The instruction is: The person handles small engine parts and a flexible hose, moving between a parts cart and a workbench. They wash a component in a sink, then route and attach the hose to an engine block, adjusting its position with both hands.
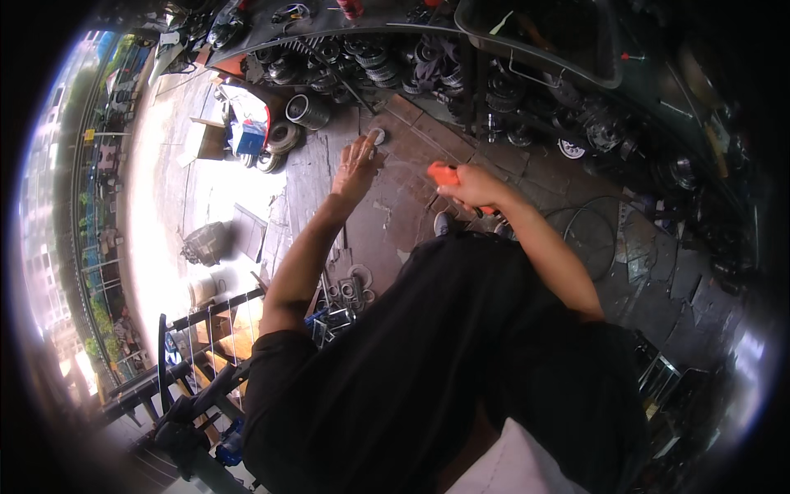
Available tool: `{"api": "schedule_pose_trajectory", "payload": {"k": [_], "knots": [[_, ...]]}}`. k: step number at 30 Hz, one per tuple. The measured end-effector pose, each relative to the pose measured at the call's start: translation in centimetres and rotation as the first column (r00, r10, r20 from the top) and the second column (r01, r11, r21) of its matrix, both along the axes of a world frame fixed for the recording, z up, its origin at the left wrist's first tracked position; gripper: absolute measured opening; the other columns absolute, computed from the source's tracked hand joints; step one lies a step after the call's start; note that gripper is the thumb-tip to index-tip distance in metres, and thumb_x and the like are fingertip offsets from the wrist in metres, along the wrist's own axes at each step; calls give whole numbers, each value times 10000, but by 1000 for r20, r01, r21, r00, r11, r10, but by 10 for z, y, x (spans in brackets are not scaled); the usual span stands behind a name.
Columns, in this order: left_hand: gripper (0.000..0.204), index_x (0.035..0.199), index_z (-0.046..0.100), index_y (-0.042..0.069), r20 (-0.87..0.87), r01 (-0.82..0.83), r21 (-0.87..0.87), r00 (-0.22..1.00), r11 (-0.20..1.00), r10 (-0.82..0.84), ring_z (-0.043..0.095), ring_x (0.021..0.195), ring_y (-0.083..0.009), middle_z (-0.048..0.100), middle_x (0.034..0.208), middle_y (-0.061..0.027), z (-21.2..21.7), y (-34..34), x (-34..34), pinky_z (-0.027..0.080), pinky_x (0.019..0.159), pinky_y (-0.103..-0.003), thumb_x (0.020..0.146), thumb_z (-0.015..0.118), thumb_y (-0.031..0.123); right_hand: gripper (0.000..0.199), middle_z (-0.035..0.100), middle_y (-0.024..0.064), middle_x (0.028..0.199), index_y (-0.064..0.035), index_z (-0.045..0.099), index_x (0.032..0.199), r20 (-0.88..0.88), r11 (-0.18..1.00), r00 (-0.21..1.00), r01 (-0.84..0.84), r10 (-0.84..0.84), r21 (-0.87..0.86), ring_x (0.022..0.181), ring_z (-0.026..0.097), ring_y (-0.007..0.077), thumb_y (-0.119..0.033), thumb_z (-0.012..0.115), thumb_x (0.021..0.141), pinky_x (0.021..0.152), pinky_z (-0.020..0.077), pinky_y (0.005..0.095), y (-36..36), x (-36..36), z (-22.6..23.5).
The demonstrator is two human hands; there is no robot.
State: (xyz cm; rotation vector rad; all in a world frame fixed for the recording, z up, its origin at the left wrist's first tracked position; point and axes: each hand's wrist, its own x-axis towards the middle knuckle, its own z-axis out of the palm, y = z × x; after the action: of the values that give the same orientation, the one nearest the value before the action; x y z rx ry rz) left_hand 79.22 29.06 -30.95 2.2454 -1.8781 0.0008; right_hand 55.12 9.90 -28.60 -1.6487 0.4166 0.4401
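Note:
My left hand reaches out over the floor, its fingers closed at the edge of a small round light-grey part. How far the fingers wrap round that part is hard to see. Across from it, my right hand is closed round a bright orange hand tool. The tool's front end points toward my left hand, and a faint pale streak shows between the two. My fingers and palm hide much of the tool, so its exact kind is unclear.
Gears and dark machine parts crowd beneath a bench ahead. A black tub stands upper right. A metal cylinder, tyre-like rings and a cardboard box stand left. Rings lie by my left arm; a loop lies right.

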Motion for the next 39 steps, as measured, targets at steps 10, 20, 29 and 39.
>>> {"api": "schedule_pose_trajectory", "payload": {"k": [10, 20, 29, 39], "knots": [[338, 1134, 654, 114, -80, 201, 61, 977, 978, -196, 221, 1515, -306, 278, 1621, -104, -7, -7, -7, 157, 1230, -531, 801, 672, 57, 435, 687, 185, 769, 60, 660, 954, 144, 907, 986, 133, -82, -399, 628, 672, 278, -374, 667, 925, 623, 520, 408, 9, 4, -5], [116, 902, 746, 123, 137, 234, 95, 960, 968, -246, 273, 1501, -250, 362, 1583, -108, -21, -3, -7, 246, 1226, -425, 821, 663, 122, 456, 694, 197, 764, 44, 660, 1045, 54, 934, 996, -41, 65, -354, 746, 701, 317, -385, 697, 893, 700, 525, 424, 12, 5, -9], [214, 1024, 743, 141, 107, 252, 110, 959, 961, -264, 269, 1498, -247, 421, 1551, -101, -32, 4, -11, 252, 1224, -411, 859, 624, 206, 395, 704, 234, 886, 48, 686, 998, 21, 875, 998, 60, -57, -480, 855, 699, 358, -336, 677, 907, 777, 534, 440, 15, 14, 13], [585, 1504, 404, 151, -203, 242, 86, 954, 967, -220, 194, 1522, -281, 275, 1633, -93, -52, 9, -16, 194, 1237, -427, 958, 551, 299, 391, 616, 106, 676, -30, 638, 1128, 119, 982, 992, -28, 50, -185, 594, 610, 242, -328, 715, 888, 602, 505, 407, 22, 10, -18]]}}
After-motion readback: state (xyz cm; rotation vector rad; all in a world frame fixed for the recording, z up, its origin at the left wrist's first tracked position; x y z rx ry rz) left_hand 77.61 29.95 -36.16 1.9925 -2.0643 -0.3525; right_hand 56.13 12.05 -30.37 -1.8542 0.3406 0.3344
